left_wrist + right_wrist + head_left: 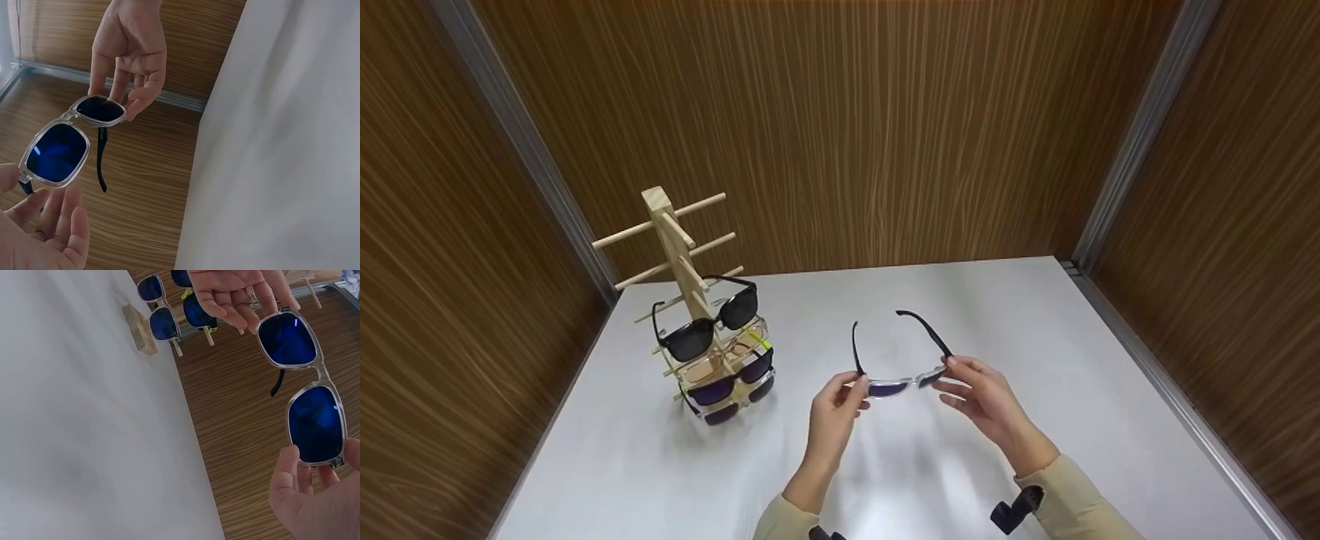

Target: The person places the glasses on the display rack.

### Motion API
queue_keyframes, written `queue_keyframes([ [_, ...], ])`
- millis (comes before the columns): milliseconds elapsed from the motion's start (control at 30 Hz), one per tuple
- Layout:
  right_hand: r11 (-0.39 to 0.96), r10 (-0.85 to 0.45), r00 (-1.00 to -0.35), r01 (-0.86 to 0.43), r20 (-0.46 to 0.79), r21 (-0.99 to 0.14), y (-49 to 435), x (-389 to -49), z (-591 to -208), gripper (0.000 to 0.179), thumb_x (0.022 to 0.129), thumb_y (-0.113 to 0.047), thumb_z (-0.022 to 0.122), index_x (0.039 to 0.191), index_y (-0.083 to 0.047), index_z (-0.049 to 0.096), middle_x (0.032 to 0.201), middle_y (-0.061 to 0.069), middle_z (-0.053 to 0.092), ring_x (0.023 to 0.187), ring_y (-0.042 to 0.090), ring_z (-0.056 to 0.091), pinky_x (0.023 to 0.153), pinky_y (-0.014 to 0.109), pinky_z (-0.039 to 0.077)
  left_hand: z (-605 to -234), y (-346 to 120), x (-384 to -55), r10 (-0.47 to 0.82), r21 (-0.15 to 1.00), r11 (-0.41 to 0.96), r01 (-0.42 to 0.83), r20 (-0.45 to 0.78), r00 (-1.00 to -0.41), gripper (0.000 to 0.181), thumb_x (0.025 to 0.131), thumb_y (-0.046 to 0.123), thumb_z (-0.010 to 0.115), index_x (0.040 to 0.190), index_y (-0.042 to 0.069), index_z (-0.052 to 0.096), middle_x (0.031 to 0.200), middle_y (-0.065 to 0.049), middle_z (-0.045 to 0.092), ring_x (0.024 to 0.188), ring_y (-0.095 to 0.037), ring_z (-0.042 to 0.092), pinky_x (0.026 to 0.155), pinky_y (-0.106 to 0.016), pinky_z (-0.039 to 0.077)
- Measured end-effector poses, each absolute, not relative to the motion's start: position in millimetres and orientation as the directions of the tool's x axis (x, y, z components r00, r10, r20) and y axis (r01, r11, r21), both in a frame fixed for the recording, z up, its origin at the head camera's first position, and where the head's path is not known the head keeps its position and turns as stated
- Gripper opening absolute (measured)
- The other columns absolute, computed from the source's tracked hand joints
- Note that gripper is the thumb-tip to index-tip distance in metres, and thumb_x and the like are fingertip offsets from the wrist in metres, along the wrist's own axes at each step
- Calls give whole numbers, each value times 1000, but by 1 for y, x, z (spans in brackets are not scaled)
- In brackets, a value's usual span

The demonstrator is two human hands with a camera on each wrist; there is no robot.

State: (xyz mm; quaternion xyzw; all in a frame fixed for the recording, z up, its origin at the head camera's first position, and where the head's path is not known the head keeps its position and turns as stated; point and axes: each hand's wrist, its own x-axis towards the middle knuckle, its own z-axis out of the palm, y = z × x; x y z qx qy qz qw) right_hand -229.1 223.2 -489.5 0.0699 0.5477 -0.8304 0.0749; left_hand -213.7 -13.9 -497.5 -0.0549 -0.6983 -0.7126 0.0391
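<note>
A pair of sunglasses (888, 389) with a clear frame, blue-violet lenses and black temples is held above the white table between both hands. My left hand (832, 420) pinches its left hinge corner between thumb and fingers. At the opposite corner, my right hand (988, 401) grips the frame by thumb and fingertips. Both temples stand unfolded, pointing away from me. In the right wrist view the lenses (288, 338) look deep blue, and the right fingers (288, 464) touch the lower lens rim.
On the left stands a wooden eyewear rack (666, 236) with bare upper pegs. Lower down it carries black sunglasses (690, 341), clear-framed glasses (701, 369) and more dark-lensed pairs (712, 391). Wood-grain panels (840, 135) enclose the white table (997, 300) at back and sides.
</note>
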Motion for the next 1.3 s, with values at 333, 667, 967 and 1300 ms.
queue_keyframes([
  [333,-421,-99,-982,185,-158,-888,207,-233,-478,15,90,-17,62,102,-8,66,98,9,61,95,30,63,78,35,53,-451,-29,-187,-50,972,37,233,235,-971,17,91,12,61,103,1,64,79,-11,63,77,-34,62,67,-26,50],
  [667,-457,-164,-981,168,-102,-874,191,-239,-460,13,92,-15,60,100,-7,67,98,9,63,92,28,64,76,35,53,-431,-40,-176,-92,946,87,313,321,-943,16,91,14,62,102,4,64,76,-1,61,75,-28,61,64,-25,48],
  [967,-466,-248,-968,145,-28,-873,179,-242,-443,16,92,-15,60,103,-6,66,98,10,64,93,29,63,80,38,52,-418,-47,-169,-157,903,167,396,421,-893,18,88,10,64,103,-1,64,81,-7,63,73,-20,60,65,-26,50],
  [1300,-492,-315,-949,135,31,-860,163,-245,-427,14,93,-13,58,102,-6,67,100,12,64,92,28,63,80,37,51,-433,-62,-178,-230,851,226,474,520,-823,24,86,20,68,105,5,67,82,1,63,71,-11,59,65,-27,51],
])
